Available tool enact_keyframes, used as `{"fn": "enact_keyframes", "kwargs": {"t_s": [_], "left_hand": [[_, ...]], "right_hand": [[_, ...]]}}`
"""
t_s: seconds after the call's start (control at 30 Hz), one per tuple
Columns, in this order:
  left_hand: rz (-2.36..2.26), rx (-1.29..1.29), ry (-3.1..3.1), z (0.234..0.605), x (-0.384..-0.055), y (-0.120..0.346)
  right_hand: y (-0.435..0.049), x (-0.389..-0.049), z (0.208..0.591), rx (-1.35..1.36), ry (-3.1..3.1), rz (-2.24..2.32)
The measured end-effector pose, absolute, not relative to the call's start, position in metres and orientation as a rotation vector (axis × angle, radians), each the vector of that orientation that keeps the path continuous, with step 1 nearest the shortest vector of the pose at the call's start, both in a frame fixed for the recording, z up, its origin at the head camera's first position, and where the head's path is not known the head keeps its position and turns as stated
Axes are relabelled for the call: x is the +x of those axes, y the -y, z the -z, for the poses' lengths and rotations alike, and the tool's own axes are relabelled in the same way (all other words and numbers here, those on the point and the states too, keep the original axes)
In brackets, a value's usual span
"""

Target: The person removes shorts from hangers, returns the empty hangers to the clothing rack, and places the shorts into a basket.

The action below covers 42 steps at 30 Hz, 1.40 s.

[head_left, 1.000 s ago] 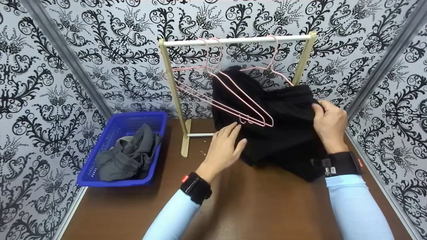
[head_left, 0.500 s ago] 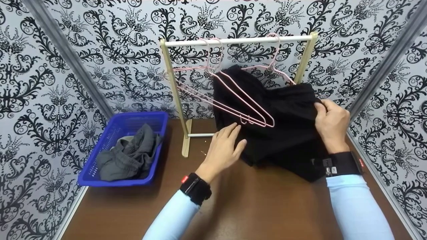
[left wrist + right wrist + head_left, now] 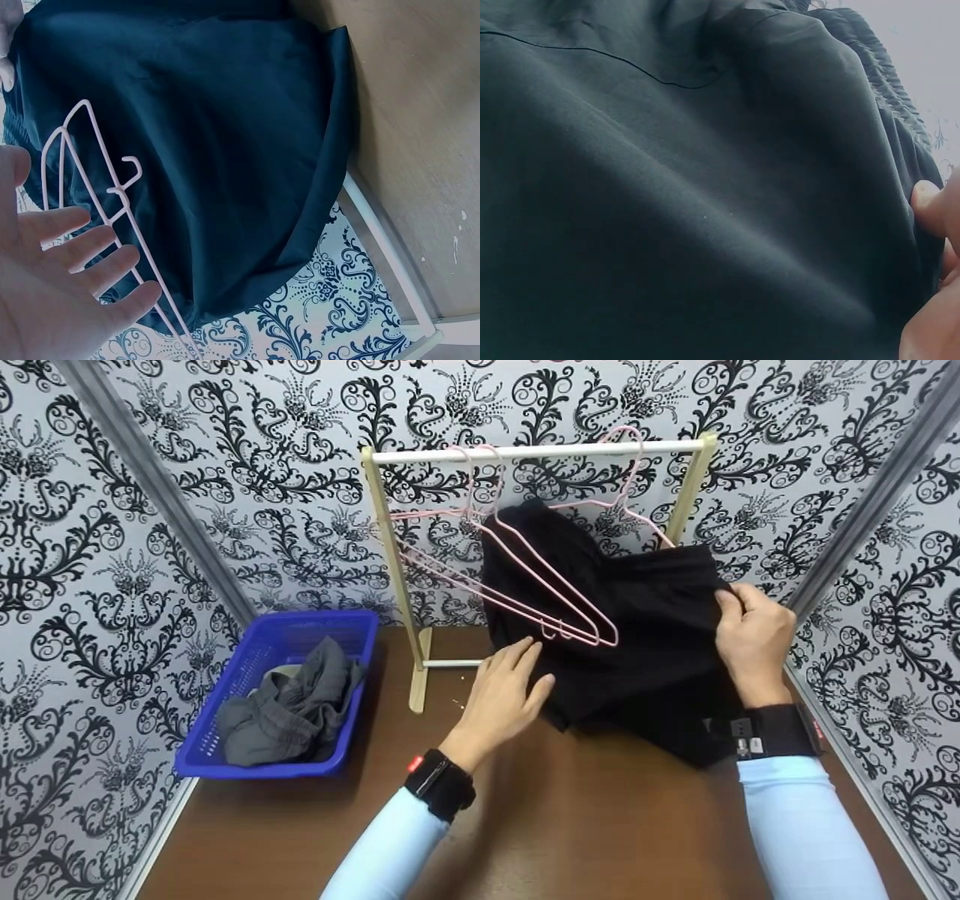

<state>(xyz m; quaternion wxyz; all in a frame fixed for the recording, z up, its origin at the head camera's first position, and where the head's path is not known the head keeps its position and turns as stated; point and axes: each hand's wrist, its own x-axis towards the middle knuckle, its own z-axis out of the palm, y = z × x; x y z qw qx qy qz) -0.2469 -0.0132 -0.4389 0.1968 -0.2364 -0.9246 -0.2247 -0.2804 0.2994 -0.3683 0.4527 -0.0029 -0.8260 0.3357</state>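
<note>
Black shorts [image 3: 652, 652] with a gathered elastic waistband hang on a pink hanger [image 3: 626, 506] at the right of the rack; the hanger's lower part is hidden by the cloth. My right hand [image 3: 756, 641] pinches the shorts at their right waist edge, thumb in front, as the right wrist view also shows. Two more pink hangers [image 3: 555, 577] hang turned sideways in front of the shorts. By their lower corner, my left hand [image 3: 501, 697] is held with fingers extended and spread; in the left wrist view its fingers [image 3: 112, 270] overlap the hanger wires.
A clothes rack with a white bar [image 3: 555, 451] and wooden posts [image 3: 397, 570] stands against the patterned wall [image 3: 300, 450]. At left, a blue basket [image 3: 184, 761] holds crumpled grey clothing [image 3: 277, 720] on the brown table [image 3: 585, 825].
My right hand has shifted slightly right, drawing the shorts' waist with it. The right hanger has slid right and its hook stands higher over the bar. My left hand stays in place.
</note>
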Motion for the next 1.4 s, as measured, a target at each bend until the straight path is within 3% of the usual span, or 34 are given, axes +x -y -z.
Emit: {"fn": "enact_keyframes", "kwargs": {"t_s": [1.4], "left_hand": [[0.619,-0.645,2.588,0.444,-0.247,0.014]], "right_hand": [[-0.309,-0.275,0.404,-0.037,2.025,-0.863]]}}
